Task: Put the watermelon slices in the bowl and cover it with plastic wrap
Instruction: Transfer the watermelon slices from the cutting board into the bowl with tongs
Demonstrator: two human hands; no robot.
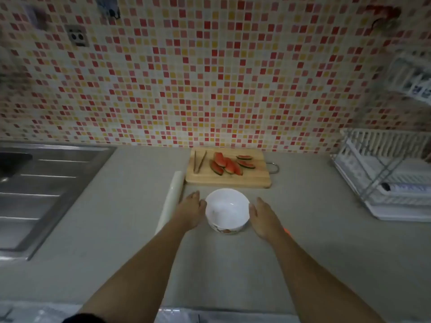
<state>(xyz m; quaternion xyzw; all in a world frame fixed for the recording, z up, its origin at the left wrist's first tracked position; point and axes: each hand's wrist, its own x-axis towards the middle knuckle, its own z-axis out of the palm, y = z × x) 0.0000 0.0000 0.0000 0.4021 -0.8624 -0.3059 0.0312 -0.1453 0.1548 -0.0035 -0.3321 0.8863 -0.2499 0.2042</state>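
Bowl (pixel 227 207), white and empty, sits on the counter (pixel 303 217) between a person's left hand (pixel 191 209) and right hand (pixel 263 217), whose straight fingers lie against or just beside its sides and grip nothing. The plastic wrap roll (pixel 171 199) lies just left. Beyond, soft, likely slippery watermelon slices (pixel 229 165) wait on a cutting board (pixel 233 180) beside tongs (pixel 199 162), and look best lifted by the firm rind.

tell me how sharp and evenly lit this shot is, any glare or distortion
Head view: dim, flat light and soft throughout; centre clearest, with slices and bowl readable; rack at the right edge and socket top left smeared; wide-angle lens bows the wall tiles; one small glint inside the bowl, no strong glare.
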